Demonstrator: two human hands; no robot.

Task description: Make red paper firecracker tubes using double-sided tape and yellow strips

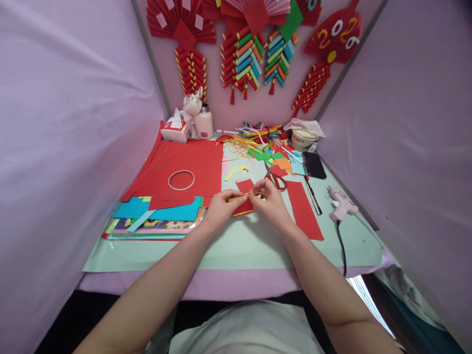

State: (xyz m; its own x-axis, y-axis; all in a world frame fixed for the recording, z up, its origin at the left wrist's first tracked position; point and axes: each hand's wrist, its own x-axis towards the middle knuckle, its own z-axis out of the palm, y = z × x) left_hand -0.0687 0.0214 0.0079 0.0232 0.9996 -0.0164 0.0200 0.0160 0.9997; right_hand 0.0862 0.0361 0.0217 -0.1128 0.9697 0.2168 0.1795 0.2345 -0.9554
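A thin yellow paper strip (239,197) is stretched between both of my hands, above the table. My left hand (221,207) pinches its left part, and my right hand (272,202) pinches it further right, where the end curls. Beneath the fingers lies a small red paper rectangle (243,207) with a yellow band along its near edge; my hands cover part of it. Scissors with red handles (278,182) rest just beyond my right hand. To the right is a larger red paper sheet (304,210).
Left are large red sheets (206,162), a ring (181,180) and stacked coloured paper (177,211). Paper scraps (261,155), a phone (314,165), a black pen-like tool (313,195) and a corded glue gun (342,204) lie right. A bottle (204,123) and bowl (303,137) stand behind.
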